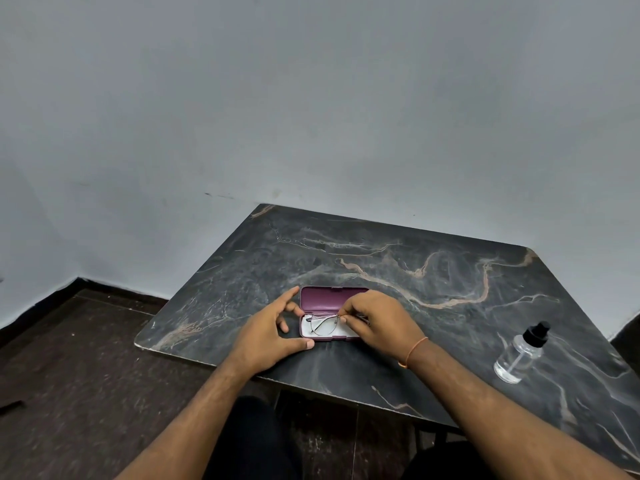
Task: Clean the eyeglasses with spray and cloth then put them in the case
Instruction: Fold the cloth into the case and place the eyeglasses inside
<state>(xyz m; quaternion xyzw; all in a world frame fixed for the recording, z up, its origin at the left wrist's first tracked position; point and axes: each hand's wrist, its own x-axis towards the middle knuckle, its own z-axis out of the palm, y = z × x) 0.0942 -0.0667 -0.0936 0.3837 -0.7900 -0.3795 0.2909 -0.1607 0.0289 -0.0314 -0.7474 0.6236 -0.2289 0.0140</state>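
Note:
A maroon glasses case (pixel 329 298) lies open in the middle of the dark marble table (pixel 433 271), its lid standing up at the back. Thin metal-framed eyeglasses (pixel 323 324) lie in the case's white-lined bottom, over what may be a white cloth. My right hand (pixel 377 322) covers the case's right half and pinches the frame near its bridge. My left hand (pixel 273 332) sits at the case's left end with relaxed fingers, thumb touching the front left corner. A clear spray bottle (pixel 519 353) with a black pump stands to the right.
The table's near edge (pixel 311 386) runs just below my wrists, with dark floor (pixel 86 375) beyond its left side. A grey wall (pixel 311 98) stands behind the table. An orange thread band circles my right wrist.

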